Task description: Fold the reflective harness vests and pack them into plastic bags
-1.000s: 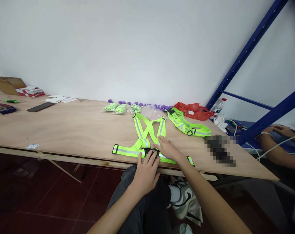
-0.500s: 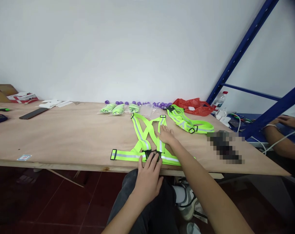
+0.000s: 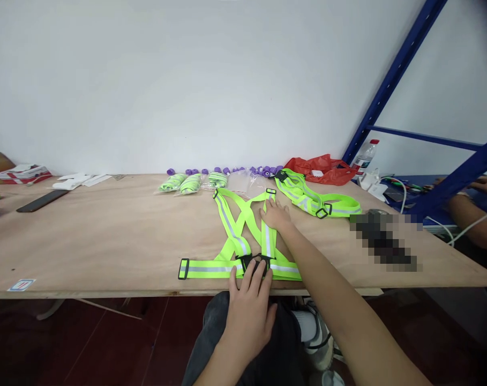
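A neon yellow-green reflective vest (image 3: 232, 236) made of straps lies spread on the wooden table, its shoulder straps crossing in an X. Black sliders sit at its upper corners and at the left end of its waist strap. My left hand (image 3: 249, 300) rests with fingers spread over the black buckle (image 3: 245, 262) at the near edge. My right hand (image 3: 276, 215) lies with outstretched fingers on the right shoulder strap, just below its slider. Farther right, a second reflective vest (image 3: 307, 198) lies loosely bunched.
Behind the vest are several bagged reflective vests (image 3: 190, 183), purple rolls (image 3: 267, 171), clear bags (image 3: 243, 181) and a red plastic bag (image 3: 323, 170). A bottle (image 3: 364, 158) stands by the blue frame (image 3: 391, 80). Another person's arm (image 3: 474, 220) is at right.
The view has shifted slightly. My right hand has slid a little up the shoulder strap toward its slider. My left hand stays on the buckle. Something skin-coloured now shows at the far left edge.
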{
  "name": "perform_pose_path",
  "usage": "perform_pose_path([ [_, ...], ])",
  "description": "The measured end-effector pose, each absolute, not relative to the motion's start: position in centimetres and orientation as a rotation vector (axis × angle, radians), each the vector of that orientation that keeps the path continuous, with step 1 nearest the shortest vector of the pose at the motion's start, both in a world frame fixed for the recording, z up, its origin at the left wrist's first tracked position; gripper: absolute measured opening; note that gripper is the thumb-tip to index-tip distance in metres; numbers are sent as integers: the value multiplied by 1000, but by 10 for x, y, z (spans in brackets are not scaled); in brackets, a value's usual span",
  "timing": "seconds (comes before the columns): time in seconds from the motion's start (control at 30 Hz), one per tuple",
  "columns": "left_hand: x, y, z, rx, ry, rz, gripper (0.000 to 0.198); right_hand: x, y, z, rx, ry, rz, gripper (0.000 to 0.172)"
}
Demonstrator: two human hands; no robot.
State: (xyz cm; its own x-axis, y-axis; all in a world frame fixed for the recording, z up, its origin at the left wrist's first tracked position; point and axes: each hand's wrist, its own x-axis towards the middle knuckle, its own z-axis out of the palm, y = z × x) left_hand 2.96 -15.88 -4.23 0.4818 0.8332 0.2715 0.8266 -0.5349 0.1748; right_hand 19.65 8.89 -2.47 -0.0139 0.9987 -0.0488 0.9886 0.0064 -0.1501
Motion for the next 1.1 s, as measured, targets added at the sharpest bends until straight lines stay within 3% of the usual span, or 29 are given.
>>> perform_pose_path([
  [0.37, 34, -160, -42, 2677, 1526, 579, 57, 213, 111, -30, -2148, -2205, 265, 78],
  [0.7, 34, -163, -32, 2607, 1519, 644, 57, 193, 78, -11, -2018, -2245, -19, 52],
  [1.1, 35, -165, -29, 2580, 1515, 637, 59, 136, -29, 15, -1451, -2499, -99, 49],
])
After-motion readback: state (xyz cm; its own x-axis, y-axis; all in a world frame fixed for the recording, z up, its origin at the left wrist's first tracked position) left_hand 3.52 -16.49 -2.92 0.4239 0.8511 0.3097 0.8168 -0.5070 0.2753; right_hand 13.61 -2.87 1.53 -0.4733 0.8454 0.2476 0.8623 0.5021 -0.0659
